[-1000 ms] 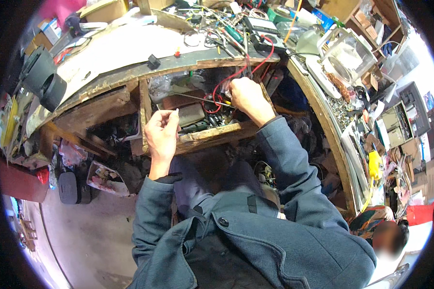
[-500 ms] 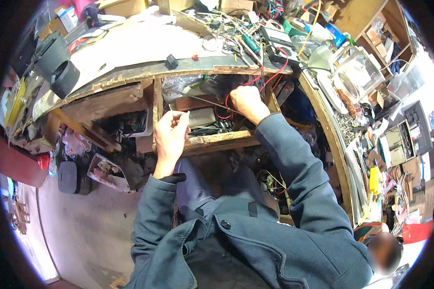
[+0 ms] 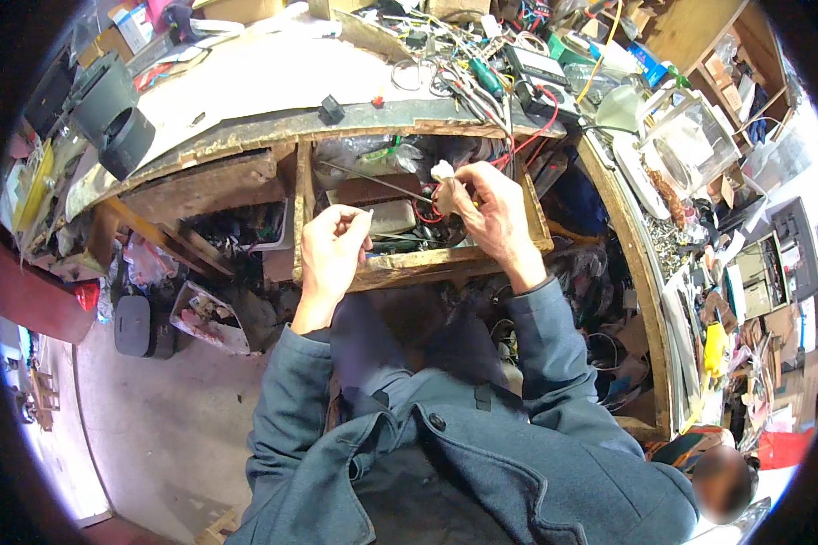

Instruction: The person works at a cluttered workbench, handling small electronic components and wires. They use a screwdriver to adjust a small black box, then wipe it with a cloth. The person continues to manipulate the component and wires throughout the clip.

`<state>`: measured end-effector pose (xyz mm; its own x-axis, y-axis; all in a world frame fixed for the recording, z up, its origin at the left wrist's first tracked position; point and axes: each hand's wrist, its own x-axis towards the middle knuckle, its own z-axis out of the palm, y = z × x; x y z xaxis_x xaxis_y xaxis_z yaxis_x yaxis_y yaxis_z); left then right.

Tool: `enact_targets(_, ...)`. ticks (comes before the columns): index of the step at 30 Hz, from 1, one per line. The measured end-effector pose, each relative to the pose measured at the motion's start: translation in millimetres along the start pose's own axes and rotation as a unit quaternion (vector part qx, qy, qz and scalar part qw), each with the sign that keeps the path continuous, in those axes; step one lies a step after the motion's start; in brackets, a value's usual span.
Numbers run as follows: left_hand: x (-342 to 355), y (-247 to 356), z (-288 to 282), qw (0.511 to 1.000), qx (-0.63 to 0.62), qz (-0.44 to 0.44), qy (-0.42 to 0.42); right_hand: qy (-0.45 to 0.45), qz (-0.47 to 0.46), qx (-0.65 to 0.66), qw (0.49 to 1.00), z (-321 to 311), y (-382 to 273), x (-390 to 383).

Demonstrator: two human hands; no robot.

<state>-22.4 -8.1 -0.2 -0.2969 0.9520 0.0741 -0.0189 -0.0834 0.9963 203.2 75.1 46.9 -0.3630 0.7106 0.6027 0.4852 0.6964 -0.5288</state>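
Note:
My left hand (image 3: 334,247) hovers over the left part of a pulled-out wooden drawer (image 3: 427,269), thumb and fingers pinched together. A tiny white tip (image 3: 370,213) shows between them, too small to name. To its right, above the drawer, my right hand (image 3: 493,211) is closed on a small white crumpled piece (image 3: 443,171), which sticks up past the fingertips. In the drawer lie a pale grey-beige case (image 3: 386,218), a thin metal rod (image 3: 373,179), red wire (image 3: 424,214) and clear plastic bags (image 3: 359,153). My right hand hides part of the contents.
Above the drawer runs the workbench (image 3: 245,91) with its worn edge. A small black block (image 3: 331,110), a meter with red leads (image 3: 547,95) and tangled cables (image 3: 436,82) lie on it. Cluttered shelving stands at the right; a box of scraps (image 3: 211,318) sits on the floor.
My right hand has drawn back from the drawer's far side toward me, and the white piece now shows in its fingers. My left hand stays pinched, shifted slightly right. The view has shifted a little.

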Motion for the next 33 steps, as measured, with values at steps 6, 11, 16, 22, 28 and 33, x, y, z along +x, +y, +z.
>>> enact_targets(6, 1.8, -2.1, -0.5, 1.0, 0.007, -0.01, -0.02, -0.098, 0.059, 0.199, 0.973, 46.4, -12.3, 3.5)
enact_targets(11, 0.7, -7.3, -4.6, 0.999, -0.007, 0.003, -0.048, -0.143, 0.107, 0.316, 0.932, 68.9, -24.4, -2.4)
enact_targets(16, -3.7, -4.3, -1.6, 0.999, -0.016, 0.014, -0.041, -0.102, 0.125, 0.281, 0.946, 81.5, -23.1, -12.2)
enact_targets(22, -3.7, -9.1, 2.3, 0.998, 0.051, 0.042, 0.005, -0.031, 0.145, 0.178, 0.973, 104.9, -40.0, -17.3)
enact_targets(28, -2.4, -4.7, 5.1, 0.996, 0.065, 0.052, 0.02, -0.016, 0.208, 0.252, 0.945, 111.7, -34.8, -10.7)
enact_targets(33, -8.7, -0.7, 6.4, 0.999, -0.016, 0.029, 0.027, 0.01, 0.255, 0.312, 0.915, 109.7, -3.2, -0.9)
